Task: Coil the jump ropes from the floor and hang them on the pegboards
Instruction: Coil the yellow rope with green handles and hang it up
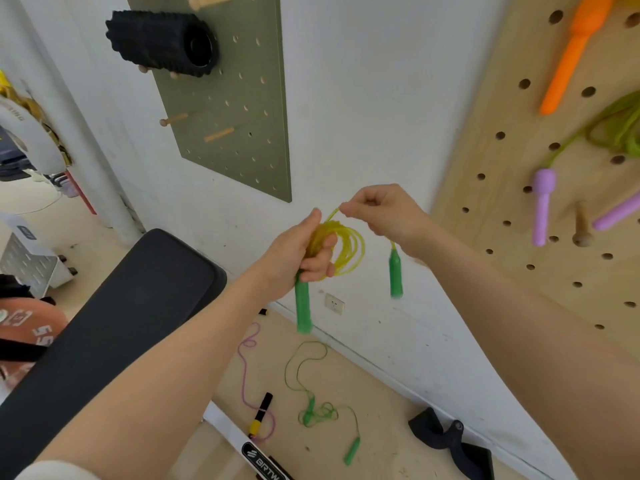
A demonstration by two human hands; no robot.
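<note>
Both forearms reach out before the wall. The left hand [301, 251] grips the coiled yellow rope [346, 244] and one green handle [303, 306] — the right hand [377, 209], raised, pinches the rope's free end, its other handle [396, 273] dangling.

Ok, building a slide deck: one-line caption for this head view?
Left hand grips a coiled yellow jump rope with green handles; right hand pinches its loose end.

coiled rope [341, 249] between both hands, pegboards [225, 98] behind
</note>
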